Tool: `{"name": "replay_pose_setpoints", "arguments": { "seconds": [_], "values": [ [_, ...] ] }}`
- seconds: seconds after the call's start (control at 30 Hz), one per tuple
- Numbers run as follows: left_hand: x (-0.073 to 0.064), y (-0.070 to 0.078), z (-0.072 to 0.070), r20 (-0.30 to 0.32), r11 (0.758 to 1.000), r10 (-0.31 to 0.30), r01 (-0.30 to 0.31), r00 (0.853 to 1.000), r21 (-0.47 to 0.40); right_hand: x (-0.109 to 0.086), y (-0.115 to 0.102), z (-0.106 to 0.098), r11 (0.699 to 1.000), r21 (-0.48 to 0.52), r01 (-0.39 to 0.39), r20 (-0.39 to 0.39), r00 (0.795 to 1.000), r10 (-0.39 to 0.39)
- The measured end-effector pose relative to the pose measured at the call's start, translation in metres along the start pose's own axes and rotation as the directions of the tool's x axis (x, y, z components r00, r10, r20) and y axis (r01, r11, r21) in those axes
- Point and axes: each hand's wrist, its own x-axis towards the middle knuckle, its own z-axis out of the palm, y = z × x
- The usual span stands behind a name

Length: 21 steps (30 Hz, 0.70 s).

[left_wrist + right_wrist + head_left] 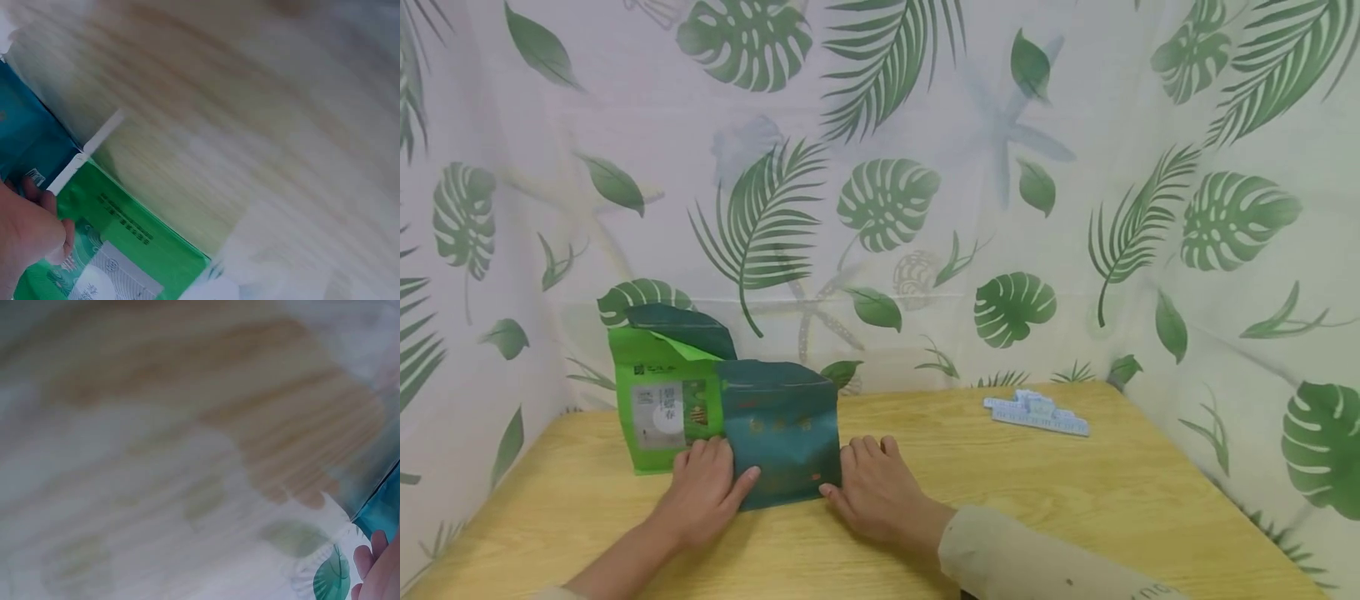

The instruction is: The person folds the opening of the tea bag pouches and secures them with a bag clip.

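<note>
A dark teal stand-up pouch point(784, 437) with faint gold lettering stands upright on the table, with both hands at its sides. The left hand point(700, 487) grips its lower left edge, thumb across the front; those fingers lie between it and a green tea pouch point(636, 450). At the lower right edge, the right hand point(880, 492) holds the same teal pouch, thumb on its front corner. In the left wrist view the left hand point(28, 228) meets the teal pouch point(37, 134) beside the green one point(125, 212). The right wrist view catches only the right fingertips point(379, 542) near the teal pouch point(380, 509).
Behind the green pouch, another dark teal piece point(681, 325) shows its top. A light blue ruler-like plastic item point(1037, 412) lies at the back right of the wooden table point(985, 492). A leaf-patterned cloth point(925, 275) hangs along the back and sides.
</note>
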Motion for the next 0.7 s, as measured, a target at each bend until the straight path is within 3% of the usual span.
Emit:
{"name": "replay_pose_setpoints", "arguments": {
  "seconds": [0.33, 0.57, 0.7],
  "values": [
    [0.008, 0.017, -0.002, 0.113, 0.988, -0.056, 0.071, 0.992, -0.139, -0.007, 0.014, 0.003, 0.999, 0.017, -0.031, -0.006, 1.0, 0.031],
    [0.012, 0.028, 0.001, 0.101, 0.965, -0.064, 0.088, 0.993, -0.247, -0.013, 0.025, 0.007, 1.0, -0.002, -0.016, -0.048, 0.999, 0.016],
    [0.014, 0.034, 0.005, 0.094, 0.963, -0.056, 0.079, 0.994, -0.259, -0.017, 0.032, 0.008, 1.0, 0.013, -0.02, -0.044, 0.999, 0.021]
  ]
}}
